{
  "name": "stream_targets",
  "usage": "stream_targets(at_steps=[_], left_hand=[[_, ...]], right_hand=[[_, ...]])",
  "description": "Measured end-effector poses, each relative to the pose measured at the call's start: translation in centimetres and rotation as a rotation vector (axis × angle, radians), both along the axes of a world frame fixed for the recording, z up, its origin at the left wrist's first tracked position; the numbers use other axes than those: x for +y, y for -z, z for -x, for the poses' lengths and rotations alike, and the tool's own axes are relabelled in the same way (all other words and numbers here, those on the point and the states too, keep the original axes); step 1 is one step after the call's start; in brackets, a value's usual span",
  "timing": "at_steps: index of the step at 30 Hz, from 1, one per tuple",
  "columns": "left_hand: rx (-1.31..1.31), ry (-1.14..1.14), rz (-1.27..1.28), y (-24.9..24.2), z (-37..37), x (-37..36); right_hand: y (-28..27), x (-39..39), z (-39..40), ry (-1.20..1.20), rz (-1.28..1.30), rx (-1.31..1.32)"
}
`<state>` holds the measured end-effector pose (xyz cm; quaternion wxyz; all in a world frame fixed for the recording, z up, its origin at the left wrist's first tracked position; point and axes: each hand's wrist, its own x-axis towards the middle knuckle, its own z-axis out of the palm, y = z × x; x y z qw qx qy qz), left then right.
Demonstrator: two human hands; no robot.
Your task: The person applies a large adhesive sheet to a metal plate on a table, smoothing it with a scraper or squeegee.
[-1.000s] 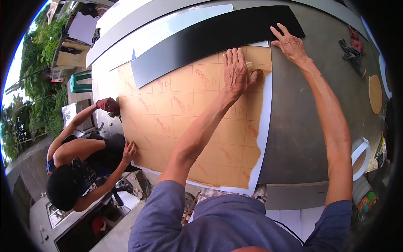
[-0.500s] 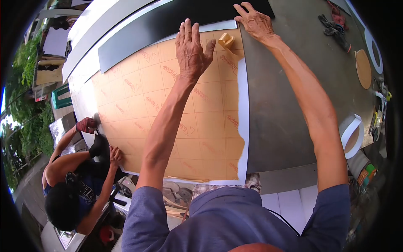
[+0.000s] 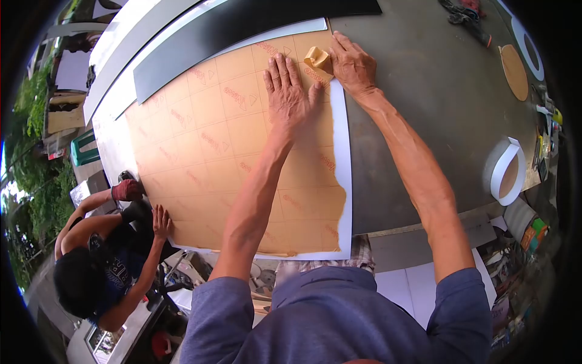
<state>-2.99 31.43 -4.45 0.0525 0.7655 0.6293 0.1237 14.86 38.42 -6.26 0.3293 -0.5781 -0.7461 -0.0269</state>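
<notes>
A large sheet covered in brown printed paper (image 3: 242, 158) lies on the table, with a torn edge along its right side baring a white strip (image 3: 343, 139). My left hand (image 3: 289, 97) rests flat on the brown paper near its top, fingers stretched out and holding nothing. At the sheet's upper right edge is my right hand (image 3: 353, 65), its fingers drawn together beside a curled flap of paper (image 3: 317, 59). Whether the fingertips grip anything is hidden. A long black panel (image 3: 242, 30) lies across the sheet's far end.
At the left, a co-worker's gloved hand (image 3: 127, 190) and bare hand (image 3: 162, 222) are by the sheet's edge. A dark glove (image 3: 464, 21), a brown oval piece (image 3: 514, 73) and a white ring (image 3: 508, 173) lie at the right.
My right hand has come off the black panel and down to the sheet's edge by the flap. My left hand has slid slightly right and nearer. The co-worker's hands have shifted a little.
</notes>
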Motion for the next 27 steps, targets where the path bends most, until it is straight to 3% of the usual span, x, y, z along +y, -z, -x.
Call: stream_targets(at_steps=[6,12,19,27], left_hand=[[-0.035,0.030,0.006,-0.4,-0.5,-2.1],[-0.049,0.032,-0.011,0.2,-0.2,-1.9],[-0.040,0.020,0.021,0.0,-0.4,-2.0],[-0.049,0.015,0.061,-0.4,-0.5,-2.0]], right_hand=[[-2.3,1.0,-0.7,0.010,0.178,-0.093],[-1.5,6.0,-1.6,-0.156,-0.043,-0.163],[-1.2,10.4,-0.2,-0.123,0.109,-0.146],[-1.5,16.4,0.9,-0.096,0.107,-0.127]])
